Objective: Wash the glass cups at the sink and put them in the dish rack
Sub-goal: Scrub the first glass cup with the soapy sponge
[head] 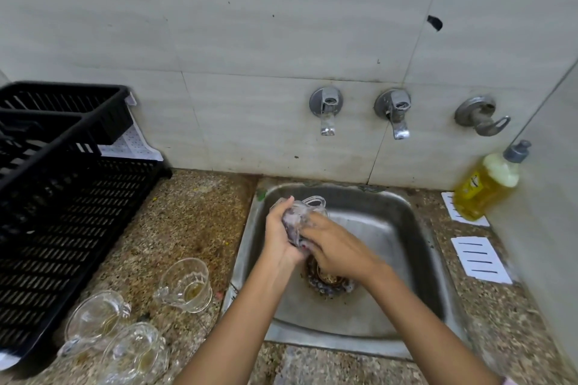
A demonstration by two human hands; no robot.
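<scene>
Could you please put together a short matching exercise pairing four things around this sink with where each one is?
Things:
1. dish rack
2. soap bottle
3. cup being washed
4. upright cup with yellow dregs

Places:
A. held by the left hand and right hand over the sink
B. on the counter right of the sink, by the wall
C. on the counter between rack and sink
D. at the far left of the counter

Pairs: 1-D, 2-B, 3-A, 4-C

Clear glass cups (184, 286), dull steel sink (406, 259), black slotted plastic rack (62, 212), speckled stone counter (194, 222)
</scene>
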